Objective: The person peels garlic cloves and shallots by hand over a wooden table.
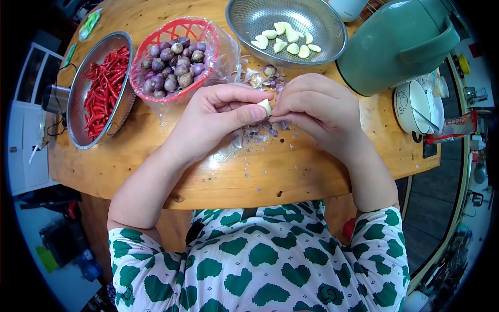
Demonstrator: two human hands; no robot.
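Observation:
Between the thumb and index finger of my left hand (223,112) is a pale garlic clove (265,106), mostly bare of skin. My right hand (317,109) is closed, its thumb and fingertips pinching at the clove's right edge; any bit of peel between them is too small to make out. Both hands are just above the wooden table (223,179), over scattered papery peels (254,135). Behind them, a metal colander (244,39) holds several peeled cloves (292,36). A red plastic basket (136,78), lined with clear plastic, is full of small purple bulbs (171,65) left of my hands.
At the left, a metal colander (74,112) holds red chillies (108,86). A large green jug (390,49) stands at the back right, with a white enamel pot (410,106) and a spoon beside it. The rounded table edge runs close to my body.

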